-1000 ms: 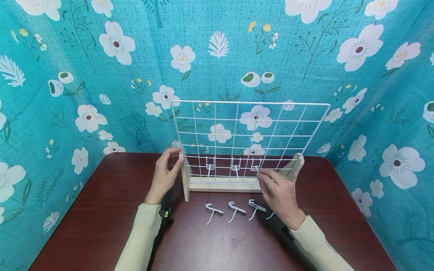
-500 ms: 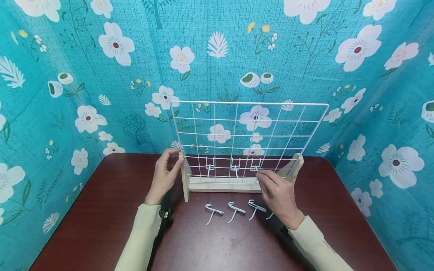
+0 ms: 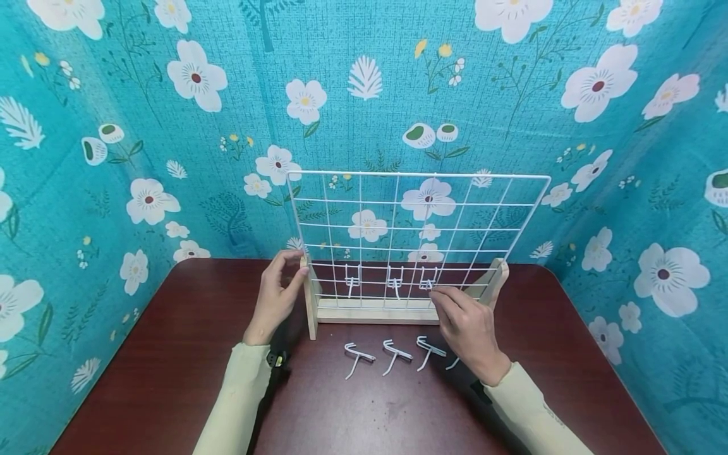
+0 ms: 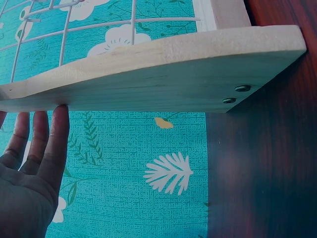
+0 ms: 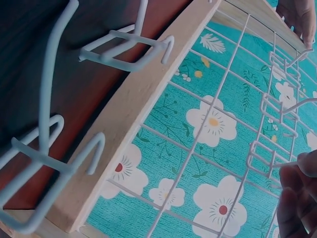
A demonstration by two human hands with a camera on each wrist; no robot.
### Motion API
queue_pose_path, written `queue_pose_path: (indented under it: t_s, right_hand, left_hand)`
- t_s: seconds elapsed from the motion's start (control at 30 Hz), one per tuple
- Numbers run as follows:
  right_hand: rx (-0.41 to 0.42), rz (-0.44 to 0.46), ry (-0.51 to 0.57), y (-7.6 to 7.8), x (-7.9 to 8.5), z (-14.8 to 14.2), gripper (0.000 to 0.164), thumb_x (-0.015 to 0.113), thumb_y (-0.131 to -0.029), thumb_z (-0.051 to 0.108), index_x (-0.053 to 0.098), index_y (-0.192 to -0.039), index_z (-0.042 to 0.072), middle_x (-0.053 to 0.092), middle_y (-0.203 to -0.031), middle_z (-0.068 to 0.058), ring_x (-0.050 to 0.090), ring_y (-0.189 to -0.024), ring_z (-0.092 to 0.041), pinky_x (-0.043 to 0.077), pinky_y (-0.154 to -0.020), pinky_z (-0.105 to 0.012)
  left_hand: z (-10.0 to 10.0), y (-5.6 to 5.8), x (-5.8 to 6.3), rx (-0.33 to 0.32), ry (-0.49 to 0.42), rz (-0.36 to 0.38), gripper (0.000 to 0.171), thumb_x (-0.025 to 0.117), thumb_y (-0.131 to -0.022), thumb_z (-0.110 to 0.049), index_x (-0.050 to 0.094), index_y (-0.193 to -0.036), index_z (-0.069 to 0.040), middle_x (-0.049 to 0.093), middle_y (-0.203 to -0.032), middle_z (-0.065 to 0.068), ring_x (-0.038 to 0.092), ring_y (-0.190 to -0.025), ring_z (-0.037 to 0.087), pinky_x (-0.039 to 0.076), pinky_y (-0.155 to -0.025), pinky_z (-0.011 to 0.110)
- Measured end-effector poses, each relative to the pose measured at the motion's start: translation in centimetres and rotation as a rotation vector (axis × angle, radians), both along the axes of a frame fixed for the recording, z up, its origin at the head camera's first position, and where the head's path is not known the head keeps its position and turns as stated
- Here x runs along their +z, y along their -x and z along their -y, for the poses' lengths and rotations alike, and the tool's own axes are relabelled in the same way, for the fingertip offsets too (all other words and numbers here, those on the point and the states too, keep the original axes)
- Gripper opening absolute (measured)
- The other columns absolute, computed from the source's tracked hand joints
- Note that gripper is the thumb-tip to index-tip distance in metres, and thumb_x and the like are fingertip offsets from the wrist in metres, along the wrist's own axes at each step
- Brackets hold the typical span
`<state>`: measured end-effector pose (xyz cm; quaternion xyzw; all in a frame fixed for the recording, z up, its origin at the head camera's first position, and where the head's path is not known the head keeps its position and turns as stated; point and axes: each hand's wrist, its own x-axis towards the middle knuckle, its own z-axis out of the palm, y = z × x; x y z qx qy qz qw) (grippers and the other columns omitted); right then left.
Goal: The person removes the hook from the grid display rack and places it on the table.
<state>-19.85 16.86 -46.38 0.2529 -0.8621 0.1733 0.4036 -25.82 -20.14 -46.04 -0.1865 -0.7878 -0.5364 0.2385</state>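
A white wire grid [image 3: 418, 203] stands upright in a pale wooden stand [image 3: 375, 314]. My left hand [image 3: 277, 297] holds the stand's left upright [image 4: 148, 82] near its top; in the left wrist view its fingertips meet the wood's edge. Three white wire hooks hang in a row on the grid: a left hook [image 3: 352, 280], a middle hook [image 3: 395, 281] and a right hook [image 5: 262, 156]. Thumb and fingers of my right hand [image 3: 467, 325] pinch the prong of the right hook. Those fingers partly cover its tip in the head view.
On the dark red table [image 3: 364, 417], several loose hooks lie before the stand, among them a left one [image 3: 359, 357], a middle one [image 3: 397, 355] and a right one [image 3: 430, 351]. Another loose hook [image 3: 453, 363] is partly hidden under my right hand. Flowered blue cloth [image 3: 364, 114] surrounds the table.
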Motion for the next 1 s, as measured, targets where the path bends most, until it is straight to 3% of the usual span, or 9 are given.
queue_pose_path:
  t_s: [0.27, 0.4, 0.53, 0.83, 1.0]
  right_hand:
    - [0.013, -0.02, -0.007, 0.1, 0.4, -0.1, 0.019, 0.079, -0.085, -0.003, 0.08, -0.104, 0.002, 0.079, -0.098, -0.013, 0.078, -0.082, -0.028, 0.064, -0.072, -0.045]
    - [0.019, -0.036, -0.007, 0.2, 0.6, -0.2, 0.019, 0.078, -0.085, -0.004, 0.08, -0.104, 0.0, 0.079, -0.097, -0.014, 0.078, -0.082, -0.029, 0.064, -0.072, -0.046]
    - [0.027, -0.049, 0.002, 0.3, 0.9, -0.2, 0.02, 0.079, -0.085, -0.002, 0.079, -0.105, 0.0, 0.078, -0.098, -0.015, 0.078, -0.082, -0.029, 0.064, -0.073, -0.047]
    - [0.054, -0.099, 0.042, 0.1, 1.4, 0.0, 0.022, 0.077, -0.084, -0.004, 0.079, -0.105, -0.001, 0.078, -0.097, -0.015, 0.078, -0.08, -0.031, 0.063, -0.067, -0.048]
    - [0.054, -0.085, 0.056, -0.3, 1.5, 0.0, 0.019, 0.075, -0.088, 0.0, 0.079, -0.106, 0.0, 0.078, -0.098, -0.015, 0.077, -0.082, -0.03, 0.063, -0.071, -0.048]
  left_hand:
    - [-0.2, 0.0, -0.1, 0.0, -0.011, 0.007, 0.03, 0.069, -0.1, -0.005, 0.065, -0.129, -0.005, 0.07, -0.121, 0.012, 0.065, -0.101, 0.006, 0.055, -0.075, 0.014]
    - [-0.3, 0.1, 0.0, 0.016, 0.005, 0.002, 0.031, 0.068, -0.098, 0.001, 0.063, -0.129, 0.001, 0.069, -0.12, 0.018, 0.063, -0.098, 0.002, 0.055, -0.074, 0.017]
    - [-0.4, 0.1, 0.0, 0.032, 0.02, -0.006, 0.031, 0.067, -0.098, 0.002, 0.061, -0.128, 0.007, 0.068, -0.118, 0.023, 0.064, -0.098, 0.008, 0.055, -0.074, 0.019]
    - [-0.2, 0.1, -0.1, -0.001, -0.006, -0.011, 0.031, 0.07, -0.099, -0.005, 0.064, -0.129, 0.0, 0.07, -0.119, 0.014, 0.066, -0.099, 0.012, 0.056, -0.074, 0.018]
    - [0.0, 0.2, -0.2, -0.014, -0.018, -0.011, 0.031, 0.07, -0.099, -0.007, 0.064, -0.129, 0.001, 0.07, -0.118, 0.012, 0.065, -0.099, 0.006, 0.055, -0.075, 0.016]
